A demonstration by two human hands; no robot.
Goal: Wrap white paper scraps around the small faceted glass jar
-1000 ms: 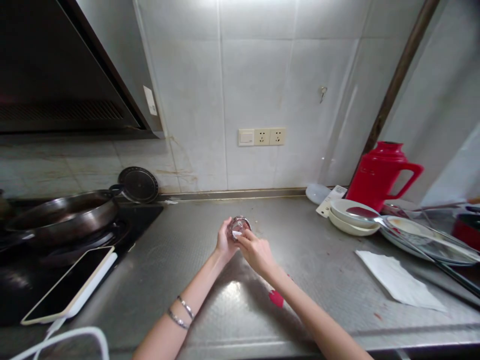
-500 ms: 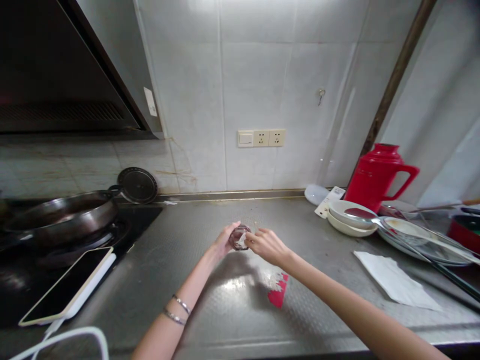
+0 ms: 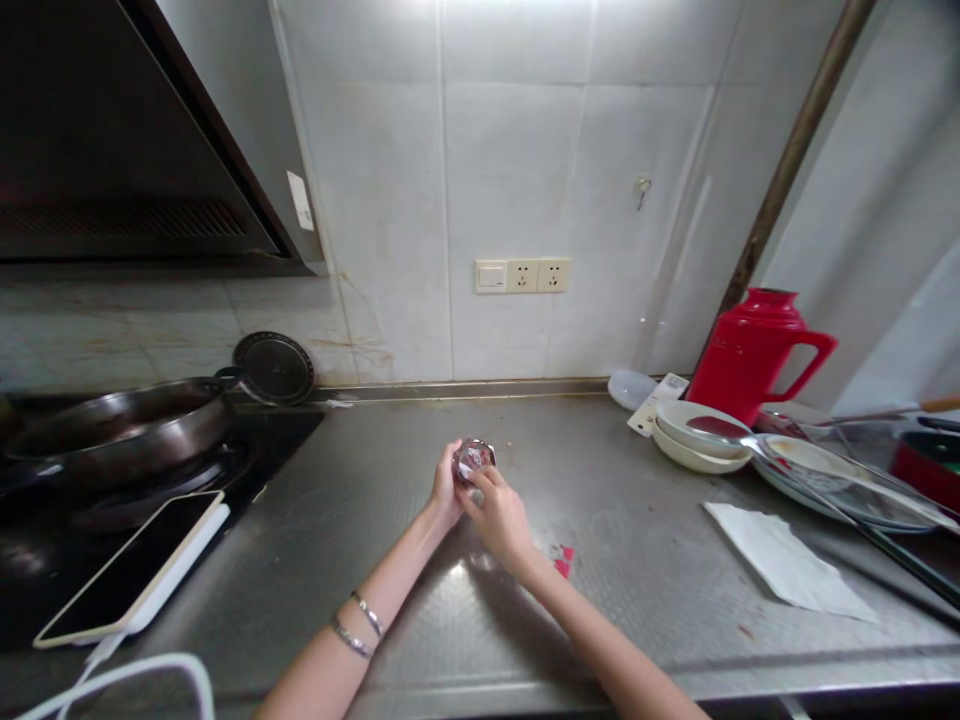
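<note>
A small clear glass (image 3: 473,459) with a scrap of white tissue inside is held above the steel counter (image 3: 420,600) near its middle. My left hand (image 3: 445,492) is wrapped round the glass from the left side. My right hand (image 3: 496,510) is at the glass's mouth, with its fingers pinched on the white tissue inside. A small red scrap (image 3: 562,562) lies on the counter just right of my right forearm.
A dark pan (image 3: 120,428) sits on the stove at the left, a phone (image 3: 131,580) with a white cable in front of it. At the right stand a red jug (image 3: 757,352), stacked white bowls (image 3: 694,440) with a ladle, plates and a white napkin (image 3: 780,572).
My right hand, which had pulled away to the right of the glass, has come back onto its mouth. The glass is tilted up and held slightly nearer to me.
</note>
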